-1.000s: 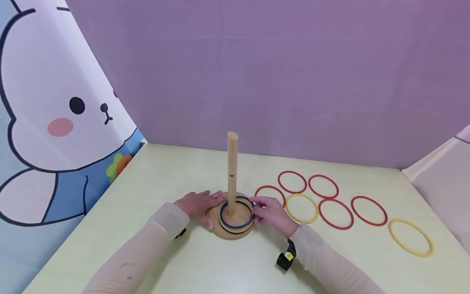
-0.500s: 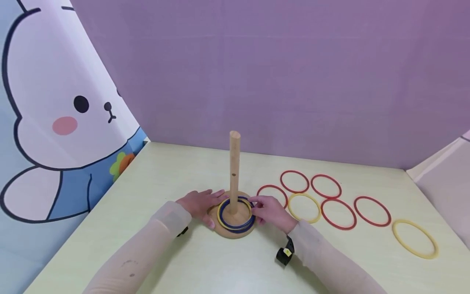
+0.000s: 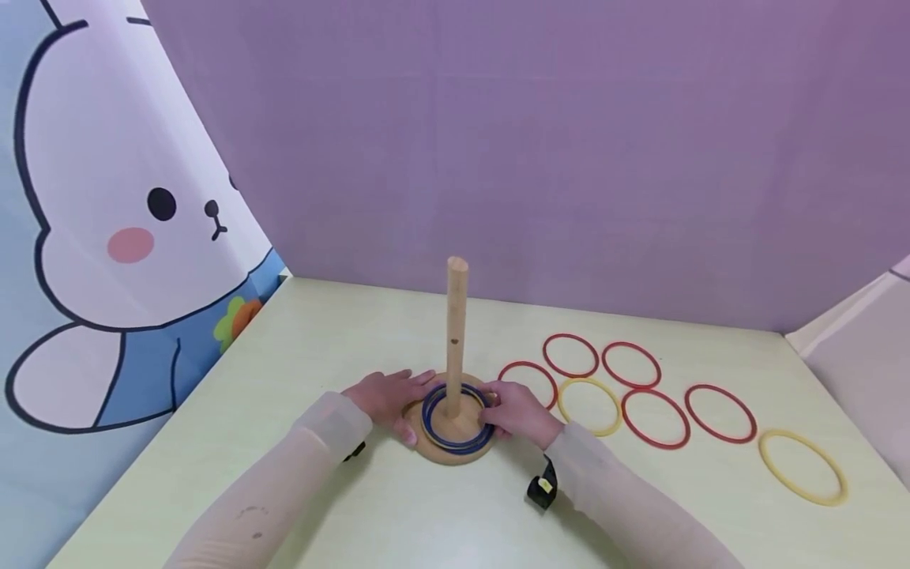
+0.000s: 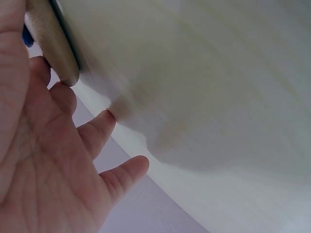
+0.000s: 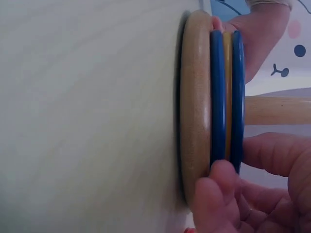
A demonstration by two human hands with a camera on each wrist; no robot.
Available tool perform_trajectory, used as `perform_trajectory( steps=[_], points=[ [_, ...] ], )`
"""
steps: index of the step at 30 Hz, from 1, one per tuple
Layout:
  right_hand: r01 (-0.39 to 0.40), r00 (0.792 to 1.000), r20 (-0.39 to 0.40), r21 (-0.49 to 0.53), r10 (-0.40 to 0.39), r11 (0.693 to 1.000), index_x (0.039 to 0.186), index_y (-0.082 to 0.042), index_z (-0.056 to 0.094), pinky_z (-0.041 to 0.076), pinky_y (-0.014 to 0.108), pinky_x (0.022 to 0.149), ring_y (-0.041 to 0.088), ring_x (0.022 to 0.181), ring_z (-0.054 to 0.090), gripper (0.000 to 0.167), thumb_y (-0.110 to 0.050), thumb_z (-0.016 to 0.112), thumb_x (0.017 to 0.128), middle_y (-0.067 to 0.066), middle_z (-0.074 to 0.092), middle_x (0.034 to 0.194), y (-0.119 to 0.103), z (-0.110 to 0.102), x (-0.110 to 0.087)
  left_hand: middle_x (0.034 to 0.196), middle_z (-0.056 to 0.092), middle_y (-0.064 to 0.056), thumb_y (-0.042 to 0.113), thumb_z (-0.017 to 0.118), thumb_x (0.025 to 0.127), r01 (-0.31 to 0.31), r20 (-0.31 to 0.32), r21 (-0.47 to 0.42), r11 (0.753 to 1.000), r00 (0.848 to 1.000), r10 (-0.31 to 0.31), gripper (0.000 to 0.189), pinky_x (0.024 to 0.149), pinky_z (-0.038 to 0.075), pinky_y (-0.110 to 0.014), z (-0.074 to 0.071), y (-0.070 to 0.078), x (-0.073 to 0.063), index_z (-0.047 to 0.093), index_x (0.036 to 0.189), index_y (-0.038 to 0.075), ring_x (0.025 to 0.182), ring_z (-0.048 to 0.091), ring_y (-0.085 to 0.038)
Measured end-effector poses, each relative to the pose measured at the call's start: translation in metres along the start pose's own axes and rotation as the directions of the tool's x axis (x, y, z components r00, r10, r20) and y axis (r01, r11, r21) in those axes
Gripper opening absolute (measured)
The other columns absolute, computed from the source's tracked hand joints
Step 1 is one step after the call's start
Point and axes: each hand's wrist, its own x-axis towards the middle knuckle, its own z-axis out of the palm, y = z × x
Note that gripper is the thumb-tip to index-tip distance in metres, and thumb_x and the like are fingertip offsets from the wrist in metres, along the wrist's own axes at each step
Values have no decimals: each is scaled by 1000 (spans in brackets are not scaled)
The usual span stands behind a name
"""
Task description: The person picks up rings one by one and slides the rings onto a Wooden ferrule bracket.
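Note:
A wooden peg (image 3: 457,340) stands upright on a round wooden base (image 5: 194,107). Seen edge-on in the right wrist view, a blue ring (image 5: 217,102), a yellow ring (image 5: 228,97) and another blue ring (image 5: 237,92) lie stacked around the peg. My right hand (image 3: 522,411) pinches this stack at its right side, thumb on the upper blue ring and fingers at the lower edge. My left hand (image 3: 384,399) rests against the left side of the base, fingers spread; in the left wrist view its fingertips are at the base's rim (image 4: 56,46).
Several red rings, among them a red ring (image 3: 656,447), lie flat right of the stand. A yellow ring (image 3: 590,435) lies among them, and another yellow ring (image 3: 803,498) sits farther right. A purple cloth (image 3: 533,158) hangs behind the table (image 3: 426,529).
The stacked rings have shifted slightly about the peg, with less yellow showing from above now. My right thumb has moved inward over the upper blue ring. My left hand keeps its place.

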Motion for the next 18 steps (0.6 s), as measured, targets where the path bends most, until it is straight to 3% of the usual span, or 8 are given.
perform_trajectory(
  steps=[9, 18],
  points=[
    [-73, 997, 8, -165, 76, 984, 120, 1, 63, 44, 23, 45, 12, 45, 51, 39, -1, 65, 81, 2, 58, 65, -3, -8, 3, 157, 25, 3, 56, 77, 68, -26, -1, 24, 999, 1000, 26, 105, 103, 36, -54, 1, -1, 1, 25, 153, 22, 139, 31, -33],
    [-104, 994, 16, -188, 109, 977, 116, 0, 65, 46, 25, 51, 11, 50, 51, 33, -12, 68, 85, 3, 62, 79, 3, -27, -7, 157, 25, 2, 52, 79, 67, -43, -9, 5, 999, 999, 43, 104, 101, 38, -53, 1, -2, -2, 27, 153, 23, 138, 31, -34]
  ],
)
